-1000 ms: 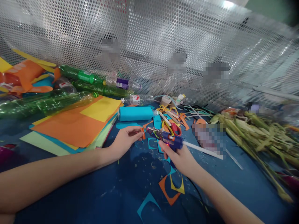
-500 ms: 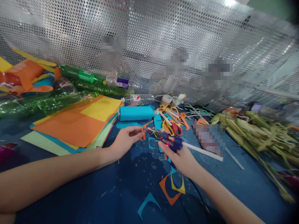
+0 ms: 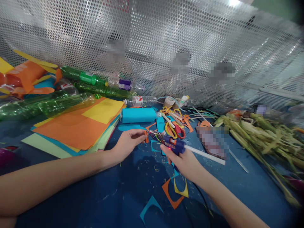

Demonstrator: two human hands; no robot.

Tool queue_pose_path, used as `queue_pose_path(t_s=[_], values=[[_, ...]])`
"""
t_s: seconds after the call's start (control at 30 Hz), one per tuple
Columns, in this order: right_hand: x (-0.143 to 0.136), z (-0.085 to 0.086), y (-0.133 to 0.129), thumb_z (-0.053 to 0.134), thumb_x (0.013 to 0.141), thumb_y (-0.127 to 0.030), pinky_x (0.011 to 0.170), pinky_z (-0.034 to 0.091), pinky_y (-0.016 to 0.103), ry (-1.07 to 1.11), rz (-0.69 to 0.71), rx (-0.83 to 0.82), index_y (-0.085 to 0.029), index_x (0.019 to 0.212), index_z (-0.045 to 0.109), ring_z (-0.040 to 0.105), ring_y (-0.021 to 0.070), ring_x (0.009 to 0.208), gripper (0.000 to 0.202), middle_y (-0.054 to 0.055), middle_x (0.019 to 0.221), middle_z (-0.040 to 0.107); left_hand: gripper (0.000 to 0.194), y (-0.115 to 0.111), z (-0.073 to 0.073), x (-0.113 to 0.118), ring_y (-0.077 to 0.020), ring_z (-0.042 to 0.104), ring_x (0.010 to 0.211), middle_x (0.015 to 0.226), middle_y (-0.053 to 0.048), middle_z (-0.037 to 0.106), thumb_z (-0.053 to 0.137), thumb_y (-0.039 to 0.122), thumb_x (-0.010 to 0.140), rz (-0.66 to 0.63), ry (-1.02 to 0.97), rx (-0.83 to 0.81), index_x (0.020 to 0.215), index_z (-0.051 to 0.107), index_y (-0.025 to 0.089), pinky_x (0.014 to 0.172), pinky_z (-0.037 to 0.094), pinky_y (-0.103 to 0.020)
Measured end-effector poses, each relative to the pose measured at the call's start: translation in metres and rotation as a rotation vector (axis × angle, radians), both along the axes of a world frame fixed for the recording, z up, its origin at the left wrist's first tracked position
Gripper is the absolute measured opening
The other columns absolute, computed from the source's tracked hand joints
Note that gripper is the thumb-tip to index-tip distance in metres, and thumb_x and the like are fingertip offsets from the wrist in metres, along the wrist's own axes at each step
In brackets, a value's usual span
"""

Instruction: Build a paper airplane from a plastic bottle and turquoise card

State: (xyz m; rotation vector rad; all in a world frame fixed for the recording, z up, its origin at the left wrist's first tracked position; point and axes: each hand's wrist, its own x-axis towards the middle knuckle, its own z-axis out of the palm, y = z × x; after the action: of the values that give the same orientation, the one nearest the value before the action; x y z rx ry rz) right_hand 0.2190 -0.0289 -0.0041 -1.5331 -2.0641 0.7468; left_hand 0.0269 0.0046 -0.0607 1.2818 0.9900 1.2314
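Between its thumb and fingers my left hand (image 3: 129, 142) pinches a small orange paper piece (image 3: 146, 137). My right hand (image 3: 184, 161) is wrapped round a dark blue glue gun (image 3: 174, 144), whose nozzle points left at the orange piece; I cannot tell whether they touch. A long white glue stick (image 3: 206, 154) juts from the back of the gun. Just beyond the hands lies a plastic bottle wrapped in blue paper (image 3: 139, 115), with a flat blue paper shape (image 3: 130, 127) in front of it. Scissors with red and yellow handles (image 3: 180, 131) lie behind the gun.
Coloured paper sheets (image 3: 73, 126) are stacked at the left, with green plastic bottles (image 3: 64, 104) behind. Dried corn husks (image 3: 256, 133) cover the right side. Paper offcuts (image 3: 173, 193) lie near the front, beside the gun's black cord (image 3: 203, 198). A perforated metal screen (image 3: 152, 41) stands at the back.
The glue gun has shifted very slightly, its glue stick's end a little to the left. My left hand stays almost still with the orange piece.
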Motion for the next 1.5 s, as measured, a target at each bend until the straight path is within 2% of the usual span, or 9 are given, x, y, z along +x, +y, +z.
queue_pose_path(t_s=[0.57,1.0,1.27,1.4,1.5], values=[[0.002,0.003,-0.001,0.046,0.081,-0.048,0.046,0.038,0.026,-0.007,0.039,-0.032,-0.021,0.070,0.055,0.050,0.0137,0.045,0.030,-0.002,0.047,0.053,0.022,0.000,0.003,0.001,-0.0156,0.060,0.075,0.084,-0.003,0.070,0.064,0.028,0.071,0.034,-0.051,-0.048,0.091,0.069,0.019,0.075,0.047,-0.029],[0.002,0.009,-0.005,0.042,0.083,-0.049,0.050,0.041,0.025,-0.092,0.068,-0.055,-0.020,0.067,0.050,0.053,0.0129,0.049,0.034,-0.003,0.050,0.052,0.020,0.001,0.001,0.000,-0.0155,0.062,0.077,0.084,-0.002,0.068,0.064,0.028,0.072,0.043,-0.126,-0.035,0.088,0.068,0.017,0.077,0.049,-0.029],[0.004,0.011,-0.005,0.043,0.084,-0.047,0.053,0.044,0.025,-0.128,0.084,-0.095,-0.020,0.080,0.055,0.057,0.0141,0.051,0.030,-0.001,0.055,0.056,0.019,0.002,0.000,0.000,-0.0135,0.060,0.073,0.082,-0.003,0.068,0.064,0.027,0.072,0.079,-0.125,-0.054,0.087,0.068,0.016,0.074,0.048,-0.027],[0.009,0.016,-0.005,0.044,0.083,-0.049,0.052,0.046,0.026,-0.116,0.082,-0.146,-0.020,0.082,0.057,0.059,0.0146,0.050,0.032,0.000,0.060,0.060,0.021,0.001,0.001,0.000,-0.0133,0.060,0.072,0.081,-0.004,0.068,0.065,0.028,0.072,0.083,-0.131,-0.063,0.088,0.068,0.016,0.073,0.048,-0.026],[0.022,0.023,-0.002,0.044,0.082,-0.049,0.055,0.047,0.029,-0.217,0.104,-0.077,-0.022,0.082,0.061,0.061,0.0188,0.056,0.033,0.002,0.059,0.062,0.024,0.001,0.000,0.000,-0.0144,0.061,0.073,0.084,-0.004,0.069,0.065,0.029,0.071,0.088,-0.138,-0.081,0.091,0.068,0.017,0.074,0.049,-0.028]])
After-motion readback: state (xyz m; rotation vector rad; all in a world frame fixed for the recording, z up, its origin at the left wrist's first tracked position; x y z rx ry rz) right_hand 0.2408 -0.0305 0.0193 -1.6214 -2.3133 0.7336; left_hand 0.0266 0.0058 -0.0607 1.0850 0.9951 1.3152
